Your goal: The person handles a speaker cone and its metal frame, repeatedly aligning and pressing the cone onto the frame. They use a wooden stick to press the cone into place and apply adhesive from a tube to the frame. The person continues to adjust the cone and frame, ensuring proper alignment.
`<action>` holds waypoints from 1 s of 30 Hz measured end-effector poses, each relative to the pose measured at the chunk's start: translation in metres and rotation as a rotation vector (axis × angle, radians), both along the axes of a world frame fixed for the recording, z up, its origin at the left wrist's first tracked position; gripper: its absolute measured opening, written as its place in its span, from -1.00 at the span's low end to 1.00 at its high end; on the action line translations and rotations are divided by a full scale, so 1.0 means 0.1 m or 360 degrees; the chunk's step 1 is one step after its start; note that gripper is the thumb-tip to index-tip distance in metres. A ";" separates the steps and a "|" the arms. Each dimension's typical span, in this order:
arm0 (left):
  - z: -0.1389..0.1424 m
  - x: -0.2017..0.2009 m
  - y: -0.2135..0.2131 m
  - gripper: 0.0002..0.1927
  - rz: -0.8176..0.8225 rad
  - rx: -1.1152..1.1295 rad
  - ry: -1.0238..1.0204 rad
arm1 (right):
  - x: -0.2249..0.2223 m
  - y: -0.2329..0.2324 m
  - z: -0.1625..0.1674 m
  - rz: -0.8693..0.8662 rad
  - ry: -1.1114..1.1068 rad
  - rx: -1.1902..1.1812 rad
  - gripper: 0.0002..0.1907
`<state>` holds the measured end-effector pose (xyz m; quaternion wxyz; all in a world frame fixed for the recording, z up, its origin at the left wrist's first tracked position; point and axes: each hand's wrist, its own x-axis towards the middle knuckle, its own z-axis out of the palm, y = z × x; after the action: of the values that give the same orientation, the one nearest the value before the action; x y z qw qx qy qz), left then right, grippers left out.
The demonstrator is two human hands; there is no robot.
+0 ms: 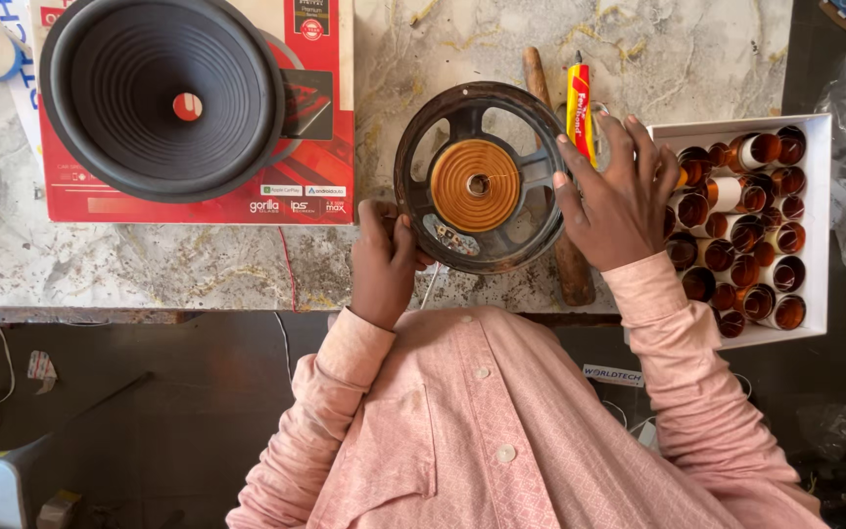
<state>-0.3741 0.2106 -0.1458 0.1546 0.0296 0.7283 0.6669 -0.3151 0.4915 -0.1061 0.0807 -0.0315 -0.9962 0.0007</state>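
A person in a pink shirt leans over a marble tabletop [198, 260] with a round metal speaker frame [480, 176] lying flat near its front edge. An orange ribbed disc [475, 185] sits in the frame's centre. The left hand [384, 260] is clenched on the frame's lower-left rim, fingers curled over the edge. The right hand [619, 201] rests spread against the frame's right rim, fingers open and pressing on it rather than wrapped around it. Under that hand a wooden handle [572, 274] lies on the tabletop, and a red-and-yellow tube [579, 103] lies just beside the fingertips. To the right stands a white box [820, 216] packed with copper-coloured coil cylinders [746, 235]. To the left a black speaker cone [159, 98] rests on a red carton [330, 147].
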 end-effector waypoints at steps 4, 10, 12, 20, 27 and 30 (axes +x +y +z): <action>0.01 -0.06 -0.01 -0.88 -0.0057 -0.0084 0.0023 | -0.12 0.03 0.03 0.0099 0.0005 0.0030 -0.57; -0.03 -0.12 0.01 -0.89 -0.0005 -0.0031 0.0096 | -0.67 0.04 0.17 0.0399 -0.0015 0.0096 -0.56; -0.07 -0.17 0.02 -0.90 0.0008 -0.0131 0.0220 | -0.81 0.02 0.24 0.0524 -0.0029 0.0170 -0.56; -0.14 -0.26 0.03 -0.90 0.0097 -0.0244 0.0444 | -0.81 0.16 0.24 0.0647 -0.0059 0.0169 -0.56; -0.13 -0.30 0.05 -0.91 0.0085 -0.0236 0.0384 | -0.27 0.46 0.21 0.0491 -0.0179 0.0009 -0.73; -0.19 -0.37 0.08 -0.89 0.0104 -0.0299 0.0546 | 0.01 0.40 0.22 0.0365 -0.0243 -0.0046 -0.70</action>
<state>-0.4108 0.2189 -0.1646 0.0086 0.1046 0.8035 0.5859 -0.3137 0.5311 -0.0842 0.0035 0.0814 -0.9964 0.0219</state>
